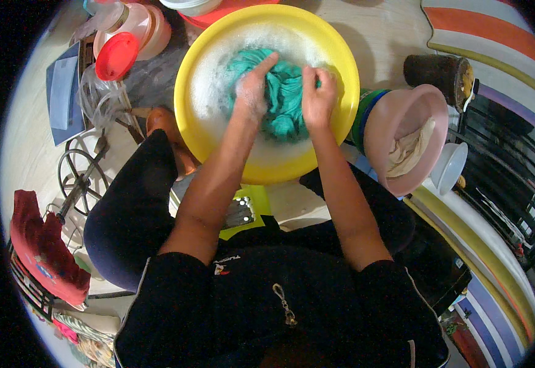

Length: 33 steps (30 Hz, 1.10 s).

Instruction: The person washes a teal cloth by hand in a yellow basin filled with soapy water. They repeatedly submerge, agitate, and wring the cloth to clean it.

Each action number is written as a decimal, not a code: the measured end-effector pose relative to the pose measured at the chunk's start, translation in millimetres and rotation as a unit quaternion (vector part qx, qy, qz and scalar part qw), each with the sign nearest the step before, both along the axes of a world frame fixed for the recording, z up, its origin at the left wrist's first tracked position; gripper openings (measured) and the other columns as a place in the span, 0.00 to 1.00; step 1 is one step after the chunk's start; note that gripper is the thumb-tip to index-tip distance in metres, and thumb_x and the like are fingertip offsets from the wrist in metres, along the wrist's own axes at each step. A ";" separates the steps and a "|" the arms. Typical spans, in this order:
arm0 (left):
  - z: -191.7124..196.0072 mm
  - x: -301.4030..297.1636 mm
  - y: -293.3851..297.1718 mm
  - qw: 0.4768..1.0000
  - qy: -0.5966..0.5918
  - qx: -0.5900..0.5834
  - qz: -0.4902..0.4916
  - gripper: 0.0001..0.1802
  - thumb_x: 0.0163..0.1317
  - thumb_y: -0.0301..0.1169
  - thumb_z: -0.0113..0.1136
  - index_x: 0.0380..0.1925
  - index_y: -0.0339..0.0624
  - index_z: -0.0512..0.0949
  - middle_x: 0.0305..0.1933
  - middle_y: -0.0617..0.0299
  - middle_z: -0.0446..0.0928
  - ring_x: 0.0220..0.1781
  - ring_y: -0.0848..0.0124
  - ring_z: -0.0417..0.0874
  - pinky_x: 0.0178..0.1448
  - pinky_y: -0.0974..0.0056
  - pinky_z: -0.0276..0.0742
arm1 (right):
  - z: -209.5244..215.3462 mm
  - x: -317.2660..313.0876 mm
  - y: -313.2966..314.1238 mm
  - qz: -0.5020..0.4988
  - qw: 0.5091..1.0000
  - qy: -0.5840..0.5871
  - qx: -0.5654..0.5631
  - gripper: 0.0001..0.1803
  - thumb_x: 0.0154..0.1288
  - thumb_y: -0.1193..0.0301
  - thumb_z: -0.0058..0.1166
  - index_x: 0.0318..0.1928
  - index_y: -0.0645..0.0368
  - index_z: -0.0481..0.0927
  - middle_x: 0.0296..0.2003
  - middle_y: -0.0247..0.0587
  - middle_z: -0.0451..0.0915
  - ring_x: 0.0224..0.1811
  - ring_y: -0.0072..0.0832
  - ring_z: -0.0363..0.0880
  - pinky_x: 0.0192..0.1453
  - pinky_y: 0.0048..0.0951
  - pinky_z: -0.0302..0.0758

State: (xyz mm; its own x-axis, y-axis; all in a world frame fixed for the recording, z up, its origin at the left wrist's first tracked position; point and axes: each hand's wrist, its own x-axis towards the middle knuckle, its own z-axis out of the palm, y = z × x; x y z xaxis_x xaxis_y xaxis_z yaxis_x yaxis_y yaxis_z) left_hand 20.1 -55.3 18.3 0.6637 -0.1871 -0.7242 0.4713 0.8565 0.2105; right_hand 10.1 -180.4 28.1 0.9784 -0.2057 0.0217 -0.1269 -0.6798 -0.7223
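Note:
A wet green cloth (pixel 286 92) lies bunched in white suds inside a round yellow basin (pixel 183 92) in front of me. My left hand (pixel 254 89), with foam on its back, grips the cloth's left side; one digit stretches along the folds and the other fingers are mostly hidden. On the right side of the basin, my right hand (pixel 319 98) is closed in a fist, with a bit of green cloth showing between its fingers. Both forearms reach over the basin's near rim.
To the right stands a pink bucket (pixel 374 132) holding a beige cloth (pixel 411 147), with a white bowl (pixel 450 168) beside it. A dark round container (pixel 436 76) sits behind. Tubs with a red lid (pixel 117 56) are at far left. My knees flank the basin.

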 end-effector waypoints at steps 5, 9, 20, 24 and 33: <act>-74.8 -3.5 -2.6 0.923 -0.067 0.329 -0.186 0.21 0.62 0.41 0.48 0.48 0.36 0.73 0.52 0.54 0.74 0.52 0.60 0.74 0.58 0.62 0.66 | -17.0 -17.0 -1.0 0.131 0.973 0.033 -0.189 0.13 0.59 0.67 0.53 0.42 0.60 0.75 0.40 0.56 0.72 0.42 0.52 0.71 0.45 0.43 0.70; -64.4 12.7 -2.6 0.893 -0.029 0.354 -0.276 0.26 0.62 0.43 0.43 0.54 0.36 0.68 0.57 0.52 0.70 0.56 0.56 0.70 0.62 0.59 0.62 | -16.8 20.3 -2.5 0.033 0.947 0.287 -0.139 0.10 0.57 0.72 0.50 0.32 0.68 0.75 0.33 0.60 0.75 0.34 0.51 0.74 0.40 0.45 0.70; 7.2 -20.5 -29.9 0.996 0.041 0.020 0.082 0.10 0.59 0.37 0.46 0.33 0.45 0.74 0.33 0.61 0.75 0.35 0.70 0.75 0.42 0.64 0.75 | 11.5 10.4 15.3 0.049 0.997 0.030 0.058 0.13 0.51 0.67 0.59 0.35 0.62 0.78 0.32 0.48 0.78 0.37 0.42 0.75 0.42 0.38 0.72; 7.5 -17.0 -13.3 0.999 -0.010 0.036 0.015 0.11 0.55 0.38 0.50 0.17 0.49 0.70 0.20 0.66 0.69 0.22 0.70 0.70 0.31 0.64 0.70 | 15.2 10.6 23.3 0.041 0.993 -0.025 0.107 0.09 0.54 0.71 0.59 0.33 0.63 0.78 0.32 0.44 0.77 0.37 0.32 0.74 0.45 0.31 0.70; -1.0 -14.5 -11.5 0.998 0.004 -0.054 0.028 0.10 0.57 0.38 0.54 0.25 0.44 0.74 0.26 0.64 0.74 0.30 0.69 0.75 0.38 0.64 0.73 | 1.8 20.6 8.1 -0.036 0.992 0.088 0.083 0.16 0.55 0.59 0.58 0.30 0.62 0.77 0.25 0.51 0.74 0.28 0.45 0.73 0.35 0.41 0.70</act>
State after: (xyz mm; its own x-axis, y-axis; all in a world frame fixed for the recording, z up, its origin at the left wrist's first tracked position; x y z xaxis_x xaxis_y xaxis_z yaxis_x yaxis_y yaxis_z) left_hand 5.6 -66.8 17.3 0.6699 -0.2279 -0.7066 0.4234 0.8990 0.1114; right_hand 30.7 -172.2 29.9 0.9466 -0.2616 -0.1885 -0.3050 -0.5372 -0.7864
